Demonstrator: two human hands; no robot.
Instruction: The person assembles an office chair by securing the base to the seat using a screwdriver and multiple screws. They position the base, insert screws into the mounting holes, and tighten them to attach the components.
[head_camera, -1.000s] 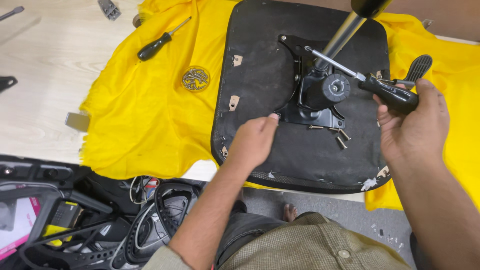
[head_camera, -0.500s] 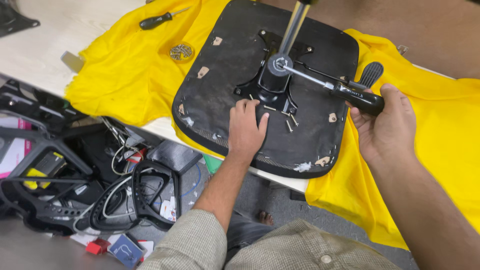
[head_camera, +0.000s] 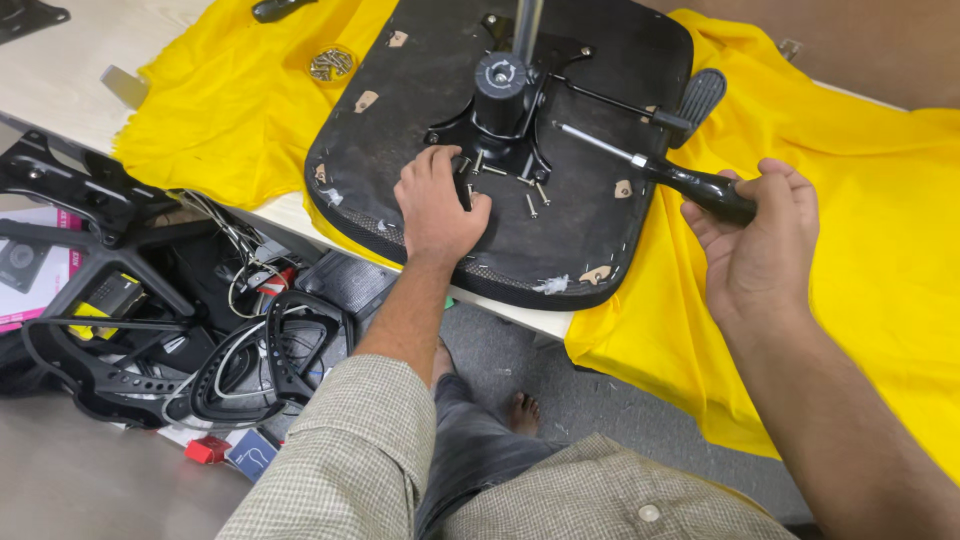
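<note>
An upturned black chair seat (head_camera: 590, 215) lies on a yellow cloth (head_camera: 240, 110) over a pale table. A black metal mechanism plate (head_camera: 500, 110) with an upright gas cylinder (head_camera: 525, 25) is mounted at its middle. My left hand (head_camera: 437, 205) rests on the seat at the plate's near edge, fingertips touching a screw there. Several loose screws (head_camera: 530, 195) lie beside it. My right hand (head_camera: 760, 235) grips the black handle of a screwdriver (head_camera: 650, 165), its shaft lifted and pointing left toward the plate. A black lever paddle (head_camera: 698, 95) sticks out to the right.
A small tin of screws (head_camera: 331, 63) and a second screwdriver (head_camera: 275, 8) sit on the cloth at the far left. Black chair armrests and frame parts (head_camera: 240, 360), cables and small boxes crowd the floor at the left. My legs and bare feet (head_camera: 515, 410) are below the table edge.
The view has shifted closer. My right hand has pulled the screwdriver back off the mechanism, to the right. My left hand has moved up to the plate's near edge, onto a screw.
</note>
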